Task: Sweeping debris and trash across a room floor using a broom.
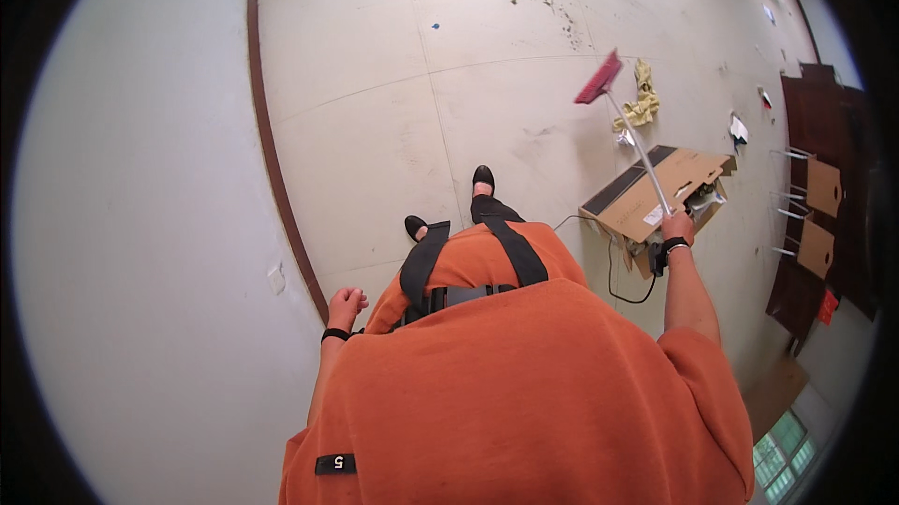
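Observation:
My right hand [678, 227] grips the end of a pale broom handle [638, 146]. At the handle's far end is a red broom head [600, 78] with red bristles, held out ahead and to the right over the floor. Behind the handle stands a large cardboard box [664, 189], with crumpled scraps showing in its open side. My left hand [347, 307] hangs by my left side near the wall, fingers loosely curled, holding nothing that I can see. A yellow cloth [642, 101] lies crumpled on the floor beside the broom.
A pale wall [161, 224] with a brown skirting board [270, 139] runs along my left. Dark dirt specks [565, 20] and a small blue scrap [435, 26] lie on the tiled floor [351, 34]. On the right are chairs [822, 185], a dark wooden table [808, 108] and white litter [738, 130].

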